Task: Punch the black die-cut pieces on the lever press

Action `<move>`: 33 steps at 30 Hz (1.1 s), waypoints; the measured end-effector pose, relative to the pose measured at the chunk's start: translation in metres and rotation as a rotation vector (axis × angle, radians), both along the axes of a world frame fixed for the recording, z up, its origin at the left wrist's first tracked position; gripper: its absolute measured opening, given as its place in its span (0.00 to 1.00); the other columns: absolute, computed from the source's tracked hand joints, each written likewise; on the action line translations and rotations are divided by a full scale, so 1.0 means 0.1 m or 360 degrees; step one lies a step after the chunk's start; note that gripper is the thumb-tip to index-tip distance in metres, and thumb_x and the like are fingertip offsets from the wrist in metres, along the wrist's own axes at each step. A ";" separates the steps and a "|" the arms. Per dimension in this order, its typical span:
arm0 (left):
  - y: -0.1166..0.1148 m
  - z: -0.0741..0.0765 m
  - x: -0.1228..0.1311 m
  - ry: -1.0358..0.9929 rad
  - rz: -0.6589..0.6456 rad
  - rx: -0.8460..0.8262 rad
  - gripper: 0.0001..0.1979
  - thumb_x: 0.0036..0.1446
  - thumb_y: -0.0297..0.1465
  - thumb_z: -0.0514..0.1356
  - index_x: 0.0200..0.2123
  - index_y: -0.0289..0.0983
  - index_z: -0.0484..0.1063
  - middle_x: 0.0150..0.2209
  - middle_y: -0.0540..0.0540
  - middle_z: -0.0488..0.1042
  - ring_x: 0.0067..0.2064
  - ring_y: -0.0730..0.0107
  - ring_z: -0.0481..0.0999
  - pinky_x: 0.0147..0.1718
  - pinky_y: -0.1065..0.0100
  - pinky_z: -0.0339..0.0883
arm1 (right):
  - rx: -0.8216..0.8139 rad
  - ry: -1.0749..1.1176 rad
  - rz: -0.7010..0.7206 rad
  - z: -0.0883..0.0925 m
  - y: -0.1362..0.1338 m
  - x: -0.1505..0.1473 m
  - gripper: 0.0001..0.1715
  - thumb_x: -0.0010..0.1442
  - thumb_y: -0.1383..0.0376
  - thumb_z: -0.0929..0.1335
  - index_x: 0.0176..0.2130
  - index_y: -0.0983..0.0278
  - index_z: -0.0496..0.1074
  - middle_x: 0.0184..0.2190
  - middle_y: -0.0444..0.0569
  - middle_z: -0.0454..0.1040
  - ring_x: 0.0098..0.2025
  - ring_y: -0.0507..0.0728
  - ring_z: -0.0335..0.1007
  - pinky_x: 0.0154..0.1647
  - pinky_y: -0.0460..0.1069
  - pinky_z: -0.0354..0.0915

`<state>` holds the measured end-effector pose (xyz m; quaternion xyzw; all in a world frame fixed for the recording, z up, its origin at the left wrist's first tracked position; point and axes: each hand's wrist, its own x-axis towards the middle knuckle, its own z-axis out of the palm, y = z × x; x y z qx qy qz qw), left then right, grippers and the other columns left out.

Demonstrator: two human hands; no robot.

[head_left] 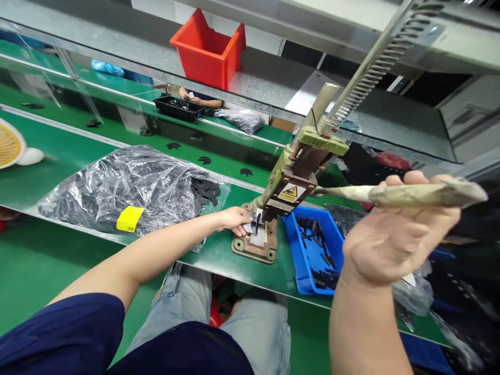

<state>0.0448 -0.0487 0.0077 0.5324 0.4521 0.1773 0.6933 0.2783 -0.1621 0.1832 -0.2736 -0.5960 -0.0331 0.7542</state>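
Observation:
My left hand (234,221) pinches a small black plastic part (255,223) on the base of a hand press (253,245), right below the ram. The exact outline of that part is partly hidden by my fingers. My right hand (402,229) is up at the right, palm showing, with its fingers hooked over the tape-wrapped press lever (414,194). A yellow warning label (289,192) is on the press head. To the left of the press lies a clear plastic bag (128,182) of black curved parts.
A blue bin (300,260) with black strips stands right of the press. Curved black parts (204,160) lie spaced along the green belt behind. An orange-red bin (209,52) sits on the shelf above. Across the belt, a co-worker's hands (191,96) are near a black tray (177,107).

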 end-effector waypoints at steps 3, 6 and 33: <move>-0.20 0.16 -0.20 -0.0129 -0.0027 0.0129 0.20 0.60 0.44 0.71 0.38 0.36 0.69 0.30 0.46 0.81 0.25 0.70 0.82 0.24 0.74 0.75 | -0.0188 0.0243 -0.0323 -0.50 -0.07 0.01 0.22 0.68 0.53 0.68 0.58 0.57 0.69 0.56 0.53 0.72 0.62 0.63 0.72 0.67 0.66 0.66; -0.45 0.38 -0.37 -0.0204 -0.0124 0.0254 0.23 0.58 0.49 0.70 0.36 0.36 0.67 0.29 0.46 0.80 0.25 0.69 0.82 0.24 0.73 0.75 | -0.0880 0.0136 -0.0181 -1.24 -0.23 -0.15 0.18 0.63 0.58 0.73 0.51 0.61 0.73 0.43 0.49 0.77 0.46 0.57 0.77 0.57 0.59 0.74; -1.02 0.65 -0.38 0.0094 -0.0032 0.1349 0.17 0.63 0.47 0.65 0.41 0.38 0.72 0.38 0.47 0.75 0.37 0.68 0.75 0.37 0.66 0.69 | -0.0986 -0.0796 0.0012 -1.62 -0.63 -0.49 0.07 0.66 0.66 0.68 0.45 0.60 0.76 0.39 0.52 0.80 0.42 0.57 0.76 0.45 0.54 0.73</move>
